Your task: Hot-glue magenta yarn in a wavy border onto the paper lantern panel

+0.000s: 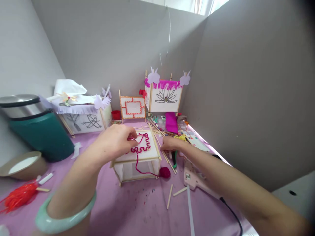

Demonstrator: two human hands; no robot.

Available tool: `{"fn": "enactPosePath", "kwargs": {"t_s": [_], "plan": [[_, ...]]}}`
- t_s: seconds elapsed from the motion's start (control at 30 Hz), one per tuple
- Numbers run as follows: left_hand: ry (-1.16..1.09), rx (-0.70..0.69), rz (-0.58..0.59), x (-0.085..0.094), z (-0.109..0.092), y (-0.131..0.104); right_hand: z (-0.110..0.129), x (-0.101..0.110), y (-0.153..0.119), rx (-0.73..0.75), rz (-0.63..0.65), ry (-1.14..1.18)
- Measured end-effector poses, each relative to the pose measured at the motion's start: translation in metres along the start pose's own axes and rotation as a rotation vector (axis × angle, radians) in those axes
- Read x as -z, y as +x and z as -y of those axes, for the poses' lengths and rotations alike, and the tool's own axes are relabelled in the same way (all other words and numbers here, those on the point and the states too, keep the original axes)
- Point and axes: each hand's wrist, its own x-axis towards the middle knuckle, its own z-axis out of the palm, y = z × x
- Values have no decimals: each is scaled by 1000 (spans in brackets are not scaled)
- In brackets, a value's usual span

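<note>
A small box frame of wooden sticks with white panels [154, 154] stands in front of me. Crimson yarn [147, 141] lies in a wavy outline on its upper face. My left hand [116, 139] is over that face, thumb and fingers pinched on the yarn. From there a strand runs down to a crimson yarn ball [164, 172] at the frame's front right corner. Just right of the frame, my right hand [171, 143] reaches down with curled fingers among loose sticks and tools. A green and black handle [174, 159] shows below it; its fingertips are hidden.
A glue gun [193, 177] with a cord lies under my right forearm. Wooden sticks [169, 196] are scattered nearby. Decorated lantern boxes [166, 101] stand behind. To the left are a teal tumbler [44, 136], a bowl [36, 165] and red string [22, 195].
</note>
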Motion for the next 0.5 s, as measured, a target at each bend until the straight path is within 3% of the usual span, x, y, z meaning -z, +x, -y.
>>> {"fn": "enactPosePath", "kwargs": {"t_s": [0.13,0.23,0.4,0.43,0.5], "plan": [[13,16,19,-3,3,3,-12,10,-11,36,22,109],[17,23,2,-3,3,3,-23,30,-32,76,-143,199],[-7,30,-57,1,2,0,-32,60,-86,174,-710,428],[-16,30,-66,2,1,-1,-29,61,-95,245,-911,585],[-35,32,-80,3,0,-1,-17,59,-109,417,-1123,806]]}}
